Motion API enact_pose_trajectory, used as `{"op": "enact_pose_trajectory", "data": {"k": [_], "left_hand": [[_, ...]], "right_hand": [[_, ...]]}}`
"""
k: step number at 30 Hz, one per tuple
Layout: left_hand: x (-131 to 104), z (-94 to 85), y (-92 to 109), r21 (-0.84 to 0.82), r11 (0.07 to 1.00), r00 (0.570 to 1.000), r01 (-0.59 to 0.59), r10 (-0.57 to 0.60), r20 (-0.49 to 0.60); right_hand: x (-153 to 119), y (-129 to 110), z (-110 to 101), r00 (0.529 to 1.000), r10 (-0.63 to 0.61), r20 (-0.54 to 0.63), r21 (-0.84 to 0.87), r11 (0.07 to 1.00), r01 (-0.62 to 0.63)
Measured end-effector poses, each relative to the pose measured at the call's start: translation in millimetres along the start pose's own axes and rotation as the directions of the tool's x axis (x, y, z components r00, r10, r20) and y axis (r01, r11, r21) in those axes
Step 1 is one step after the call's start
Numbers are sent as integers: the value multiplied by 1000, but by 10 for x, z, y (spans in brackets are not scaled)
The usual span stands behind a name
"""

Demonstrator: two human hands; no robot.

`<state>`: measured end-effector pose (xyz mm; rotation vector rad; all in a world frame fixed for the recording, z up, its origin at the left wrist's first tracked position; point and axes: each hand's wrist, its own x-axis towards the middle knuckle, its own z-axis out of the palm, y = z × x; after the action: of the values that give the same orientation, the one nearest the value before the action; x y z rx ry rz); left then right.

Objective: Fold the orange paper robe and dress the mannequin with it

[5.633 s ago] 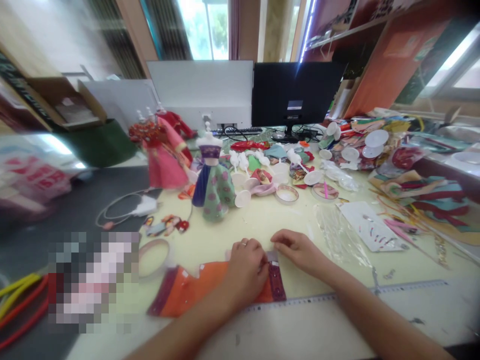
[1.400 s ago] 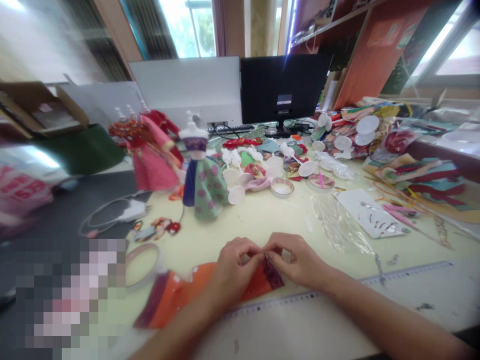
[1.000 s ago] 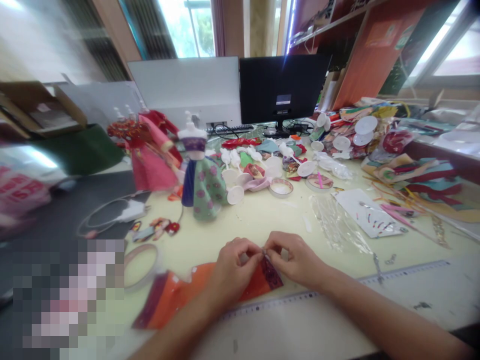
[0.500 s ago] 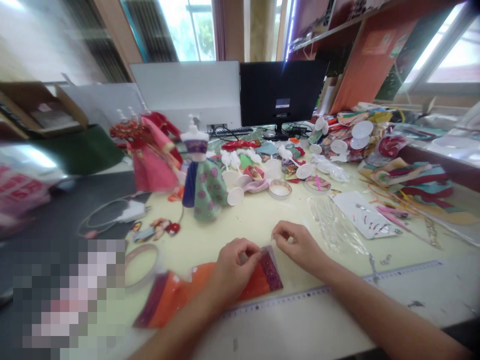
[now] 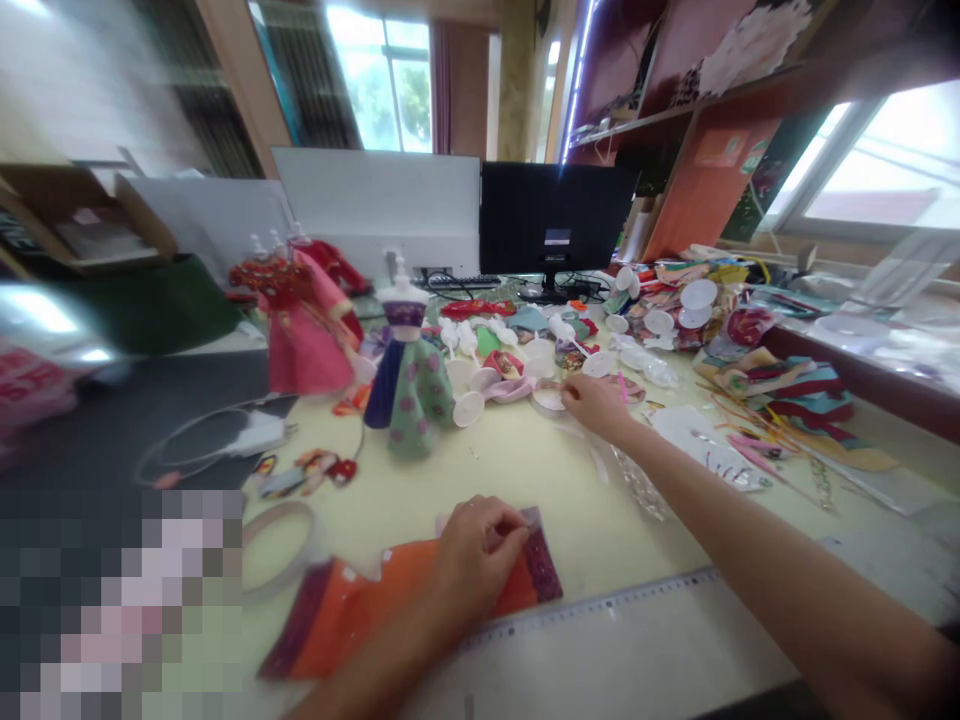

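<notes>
Pinching the orange cloth [image 5: 397,602] near its purple end [image 5: 543,568] with the left hand [image 5: 480,558], bottom centre. Reaching with the right hand [image 5: 598,408], curled, grip unclear, to the tape roll [image 5: 547,406], mid-frame. Likely to tug the cloth askew if shifting the left while stretching.

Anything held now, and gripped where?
Left hand: orange cloth, pinched near the top of its right-end purple band. Right hand, at the tape roll: can't tell.

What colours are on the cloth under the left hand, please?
Orange cloth with dark purple ends, clearest in the head view.
</notes>
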<state>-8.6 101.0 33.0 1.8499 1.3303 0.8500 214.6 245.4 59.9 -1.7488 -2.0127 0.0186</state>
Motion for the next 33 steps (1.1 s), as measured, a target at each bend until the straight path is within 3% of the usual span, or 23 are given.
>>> {"op": "enact_pose_trajectory", "data": {"k": [6, 10, 13, 16, 19, 21, 26, 33], "left_hand": [[1, 4, -22, -4, 1000, 1000, -11, 11, -16], [1, -3, -26, -23, 1000, 1000, -13, 13, -17], [3, -14, -30, -27, 1000, 1000, -2, 1, -26], [7, -29, -27, -37, 999, 999, 5, -6, -32], [12, -43, -16, -35, 999, 1000, -3, 2, -19], [15, -47, -11, -27, 999, 1000, -17, 17, -13], [16, -35, -17, -10, 1000, 1000, -24, 24, -17], [23, -56, -23, -61, 998, 999, -30, 33, 38]], "right_hand": [[252, 61, 107, 985, -63, 159, -83, 994, 77], [193, -56, 26, 986, -48, 159, -40, 998, 55], [-41, -260, -86, 980, -98, 171, 88, 993, 84], [-410, -459, -206, 943, -219, 252, 260, 954, 152], [-771, -552, -280, 870, -367, 328, 590, 799, 115], [-945, -561, -284, 852, -386, 354, 684, 728, 45], [-1174, -579, -157, 837, -355, 415, 716, 695, -60], [-1320, -573, 38, 856, -224, 465, 652, 741, -160]]}}
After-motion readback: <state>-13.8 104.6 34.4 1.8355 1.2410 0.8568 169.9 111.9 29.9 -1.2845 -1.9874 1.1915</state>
